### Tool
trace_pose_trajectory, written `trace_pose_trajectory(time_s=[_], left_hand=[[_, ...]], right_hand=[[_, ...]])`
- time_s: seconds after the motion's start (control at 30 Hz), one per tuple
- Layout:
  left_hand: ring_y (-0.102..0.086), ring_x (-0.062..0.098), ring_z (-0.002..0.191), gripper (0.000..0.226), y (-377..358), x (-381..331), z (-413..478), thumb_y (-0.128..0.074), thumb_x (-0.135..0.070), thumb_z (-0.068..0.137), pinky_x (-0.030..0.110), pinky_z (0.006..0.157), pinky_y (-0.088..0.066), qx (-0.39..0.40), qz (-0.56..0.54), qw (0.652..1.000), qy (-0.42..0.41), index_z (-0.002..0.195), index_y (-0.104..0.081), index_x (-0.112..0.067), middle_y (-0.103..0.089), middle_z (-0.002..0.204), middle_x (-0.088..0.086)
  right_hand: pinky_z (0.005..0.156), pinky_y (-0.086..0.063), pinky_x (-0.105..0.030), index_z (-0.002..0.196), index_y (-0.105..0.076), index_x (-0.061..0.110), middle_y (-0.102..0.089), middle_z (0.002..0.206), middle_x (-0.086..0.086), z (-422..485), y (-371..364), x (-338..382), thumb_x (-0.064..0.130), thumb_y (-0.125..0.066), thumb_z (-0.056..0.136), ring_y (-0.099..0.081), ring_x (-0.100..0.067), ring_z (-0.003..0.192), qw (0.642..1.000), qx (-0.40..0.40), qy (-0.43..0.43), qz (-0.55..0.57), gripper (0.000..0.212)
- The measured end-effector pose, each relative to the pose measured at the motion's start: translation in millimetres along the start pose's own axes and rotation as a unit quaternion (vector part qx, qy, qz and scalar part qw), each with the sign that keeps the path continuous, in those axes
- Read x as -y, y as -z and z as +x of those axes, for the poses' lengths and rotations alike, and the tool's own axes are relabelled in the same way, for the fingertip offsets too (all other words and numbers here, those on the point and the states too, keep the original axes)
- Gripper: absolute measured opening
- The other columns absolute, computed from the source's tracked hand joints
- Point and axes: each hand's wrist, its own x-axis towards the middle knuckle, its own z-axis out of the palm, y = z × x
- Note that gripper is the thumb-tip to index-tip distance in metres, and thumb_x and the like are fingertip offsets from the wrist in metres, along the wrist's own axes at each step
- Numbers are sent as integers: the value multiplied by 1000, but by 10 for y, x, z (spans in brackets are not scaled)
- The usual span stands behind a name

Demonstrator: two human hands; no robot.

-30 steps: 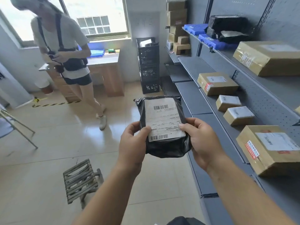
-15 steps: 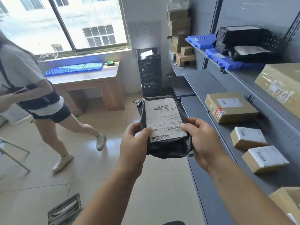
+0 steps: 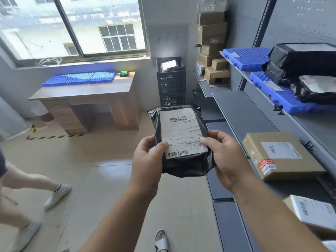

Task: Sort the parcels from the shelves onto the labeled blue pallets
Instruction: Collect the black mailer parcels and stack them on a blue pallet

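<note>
A black plastic parcel (image 3: 181, 142) is held at the centre of the frame, above the tiled floor (image 3: 101, 171), with its white shipping label (image 3: 182, 132) turned up toward the camera. It is grasped at its lower left edge by the left hand (image 3: 148, 160), whose thumb is laid on the label's lower corner. Its lower right edge is grasped by the right hand (image 3: 225, 159), thumb also pressed on the label.

Grey metal shelves (image 3: 243, 113) are seen along the right side of the frame. A brown cardboard box (image 3: 283, 157) with a white label and a red sticker is set on the shelf at right centre, just beside the right hand. At upper right, two blue pallets (image 3: 245, 58) are laid on a higher shelf; black wrapped parcels (image 3: 301, 59) are piled on the nearer one. Cardboard boxes (image 3: 212, 50) are stacked in the far corner, beside a black crate stack (image 3: 171, 82).

A third blue pallet (image 3: 80, 79) is laid on a wooden desk (image 3: 87, 104) below the window (image 3: 72, 26) at upper left. The legs of another person (image 3: 31, 195) are seen at lower left.
</note>
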Motion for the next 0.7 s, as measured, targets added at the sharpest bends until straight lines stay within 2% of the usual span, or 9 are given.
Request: trace_pose_trajectory(time_s=[0.13,0.3,0.53,0.63,0.7], left_hand=[[-75,23,90,15,-144,-92,768,-63,-8,97,38,71,-57,17,-7,1000,-2,109,-67,-15,-77,111,7],[-74,19,84,13,-328,-276,1667,-63,-7,97,34,65,-58,46,-4,999,9,106,-68,-15,-77,104,3],[-72,14,75,13,-712,-375,2567,-62,-5,97,27,58,-58,77,-2,997,32,103,-67,-15,-75,98,0],[-71,13,73,13,-977,-395,2938,-61,-6,98,26,54,-56,81,3,996,39,104,-67,-15,-75,94,-2],[-71,16,76,13,-1193,-412,3168,-62,-6,97,28,57,-55,82,4,996,38,103,-68,-16,-76,95,0]], right_hand=[[89,-61,-45,110,-69,8,-79,104,-9,699,-228,59,4,-61,95,-75,-31,101,1000,-17,6,-3,17],[92,-59,-46,111,-69,7,-79,104,-9,1480,-512,179,4,-62,95,-74,-31,102,998,-56,12,2,17],[75,-58,-35,109,-69,8,-79,101,-8,2307,-606,299,4,-61,97,-76,-24,92,996,-86,6,19,15],[75,-59,-34,107,-69,8,-80,99,-7,2704,-557,386,3,-60,97,-77,-22,89,996,-88,8,31,14],[75,-58,-33,104,-70,9,-80,98,-8,2979,-489,463,3,-61,96,-76,-22,87,995,-91,15,33,13]])
